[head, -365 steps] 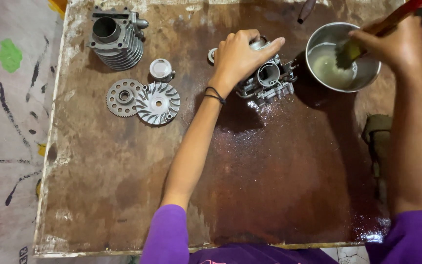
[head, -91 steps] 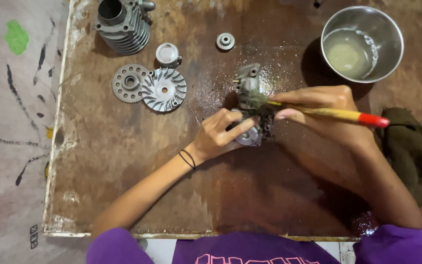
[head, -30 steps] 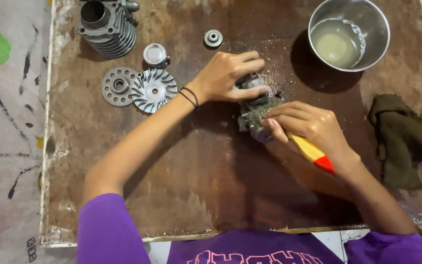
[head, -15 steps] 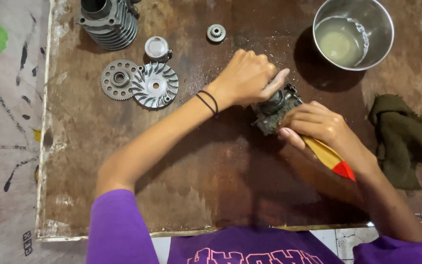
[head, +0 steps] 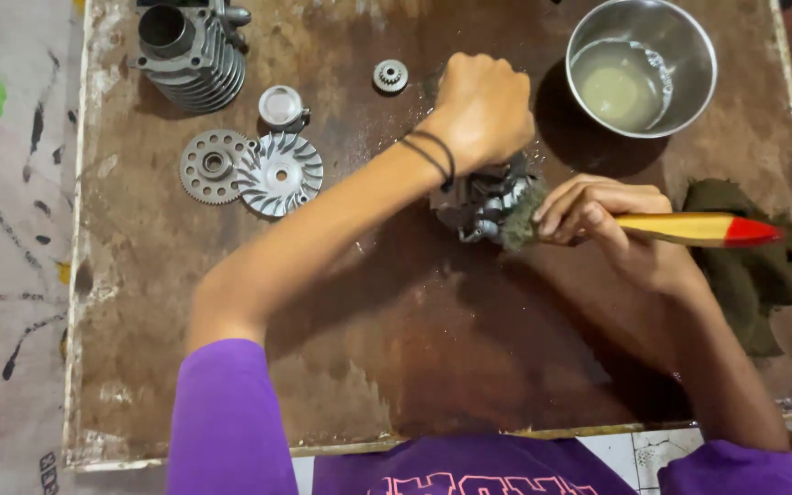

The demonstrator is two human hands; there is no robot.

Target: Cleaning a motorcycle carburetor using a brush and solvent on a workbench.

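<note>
My left hand [head: 483,108] is closed over the top of a small grey metal engine part [head: 485,203] standing on the wet brown wooden board [head: 414,367]. A black band circles that wrist. My right hand [head: 602,213] grips a paintbrush with a yellow handle and red tip [head: 698,229]. Its dirty bristles press against the right side of the engine part. Most of the part is hidden under my left hand.
A steel bowl of cloudy liquid [head: 642,66] stands at the back right. A dark green rag [head: 758,266] lies at the right edge. At the back left are a finned cylinder [head: 190,55], a small cap [head: 281,105], a small gear [head: 390,75], a toothed disc [head: 210,166] and a fan-bladed disc [head: 279,174].
My left hand has moved up over the top of the engine part. The brush has swung from pointing down-right to lying nearly level, its tip toward the rag.
</note>
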